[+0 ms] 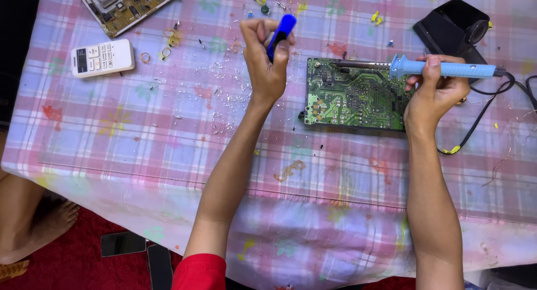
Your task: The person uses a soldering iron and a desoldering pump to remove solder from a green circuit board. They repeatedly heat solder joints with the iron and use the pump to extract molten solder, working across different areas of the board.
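Right hand (433, 91) grips blue soldering iron (442, 69), tip on green circuit board (352, 94) near table's (140, 150) far edge. Left hand (268, 60) clasps blue desoldering pump (281, 35), lifted clear. Judgement: joint heating; the pump's nozzle must reach it.

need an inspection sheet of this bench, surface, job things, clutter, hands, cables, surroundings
surface: table under a pink and blue checked cloth, specked with small bits
job's things: green circuit board lying flat; blue soldering iron with its tip over the board; blue tool, likely a solder sucker
clutter: white remote, second circuit board, loose small parts, black stand
grippers: left hand grips the blue tool upright beside the board; right hand holds the iron's handle
cables: black cord runs from the iron
surroundings: red floor, two phones there, another person's foot
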